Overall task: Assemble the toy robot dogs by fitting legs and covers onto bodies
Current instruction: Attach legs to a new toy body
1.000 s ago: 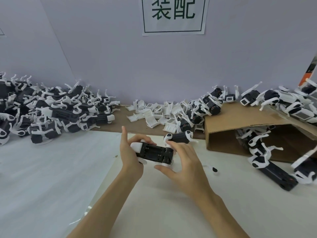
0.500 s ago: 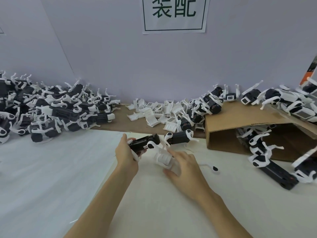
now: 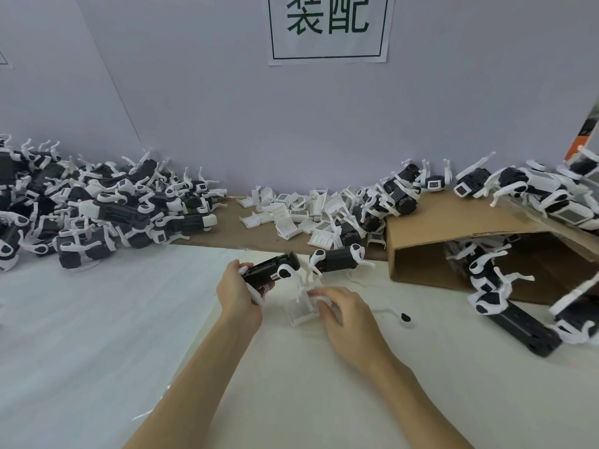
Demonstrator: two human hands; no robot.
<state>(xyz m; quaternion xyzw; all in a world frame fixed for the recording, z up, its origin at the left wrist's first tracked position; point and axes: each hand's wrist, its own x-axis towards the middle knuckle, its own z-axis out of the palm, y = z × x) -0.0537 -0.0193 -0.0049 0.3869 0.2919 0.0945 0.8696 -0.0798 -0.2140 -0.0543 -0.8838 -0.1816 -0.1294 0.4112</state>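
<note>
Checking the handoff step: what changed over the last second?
The right hand let go of the black dog body and dropped to the table, now on a white cover. The left hand kept the body alone and tilted its far end up. The piles, loose covers and cardboard box stayed put.

Bench [image 3: 97, 335], white-covered: heap of toy dogs [image 3: 97, 209] far left; loose white covers [image 3: 291, 212] centre back; cardboard box [image 3: 453, 247] on its side, right; single white leg [image 3: 397, 314] beside it.
</note>
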